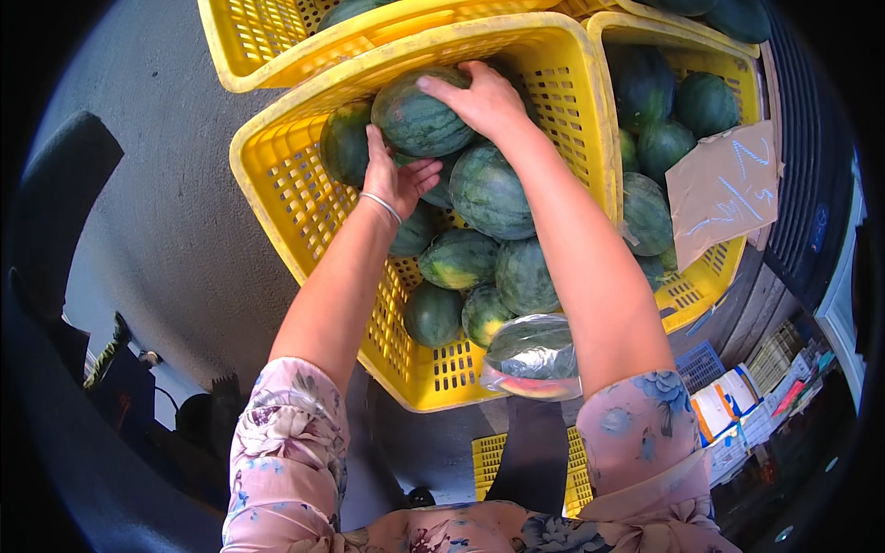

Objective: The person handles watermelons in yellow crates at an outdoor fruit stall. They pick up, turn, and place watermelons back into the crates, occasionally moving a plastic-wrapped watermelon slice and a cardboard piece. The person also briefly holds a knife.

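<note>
A dark green watermelon (423, 114) rests at the far end of a yellow plastic crate (553, 41), between my two hands. My right hand (484, 100) grips its upper right side, thumb on top and fingers over the far side. From the near left, my left hand (401, 173), with a bangle at the wrist, supports it with the thumb against its side and fingers spread below. Another watermelon (343, 142) lies just left of it, and a larger one (492, 190) sits between my forearms. Several smaller watermelons (459, 259) fill the nearer part of the crate.
A cut watermelon in clear film (531, 356) sits at the crate's near edge. To the right, a second yellow crate (698, 304) holds watermelons and a cardboard sign (722, 190) with writing. Another yellow crate (242, 69) stands beyond. Grey pavement (180, 207) lies left.
</note>
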`<control>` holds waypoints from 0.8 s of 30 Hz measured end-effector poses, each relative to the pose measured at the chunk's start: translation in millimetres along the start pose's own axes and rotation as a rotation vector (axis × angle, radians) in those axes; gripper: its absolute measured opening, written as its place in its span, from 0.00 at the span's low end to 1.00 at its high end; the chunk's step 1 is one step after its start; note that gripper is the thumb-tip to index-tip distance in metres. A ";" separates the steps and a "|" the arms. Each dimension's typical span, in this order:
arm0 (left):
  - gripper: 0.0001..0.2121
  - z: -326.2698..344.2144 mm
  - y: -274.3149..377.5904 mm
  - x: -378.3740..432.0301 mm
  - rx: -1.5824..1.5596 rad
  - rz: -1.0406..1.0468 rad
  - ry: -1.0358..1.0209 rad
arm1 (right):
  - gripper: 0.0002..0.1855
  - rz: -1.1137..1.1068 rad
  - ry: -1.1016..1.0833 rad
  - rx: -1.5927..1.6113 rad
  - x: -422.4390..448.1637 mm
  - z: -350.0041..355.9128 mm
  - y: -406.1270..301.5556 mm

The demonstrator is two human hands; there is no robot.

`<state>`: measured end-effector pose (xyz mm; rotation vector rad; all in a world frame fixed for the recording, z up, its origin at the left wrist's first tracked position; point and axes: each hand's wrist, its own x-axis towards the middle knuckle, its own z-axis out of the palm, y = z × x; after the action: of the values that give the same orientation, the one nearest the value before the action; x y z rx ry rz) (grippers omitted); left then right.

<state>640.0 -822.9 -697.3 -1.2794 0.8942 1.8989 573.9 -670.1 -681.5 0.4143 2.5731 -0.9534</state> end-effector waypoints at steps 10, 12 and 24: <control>0.32 -25.1 50.7 -25.0 0.235 -0.027 -0.298 | 0.47 -0.051 0.199 -0.024 -103.2 26.6 -28.3; 0.33 -26.6 45.2 -31.7 0.317 0.097 -0.300 | 0.44 -0.155 0.337 0.003 -111.4 26.4 -31.9; 0.48 -14.4 31.4 -20.4 0.721 0.653 -0.165 | 0.42 0.355 -0.165 0.258 -20.9 9.8 -9.7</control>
<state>627.2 -854.9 -676.8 -0.4075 1.8406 1.8016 591.0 -686.7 -673.9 0.7965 2.1388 -1.1324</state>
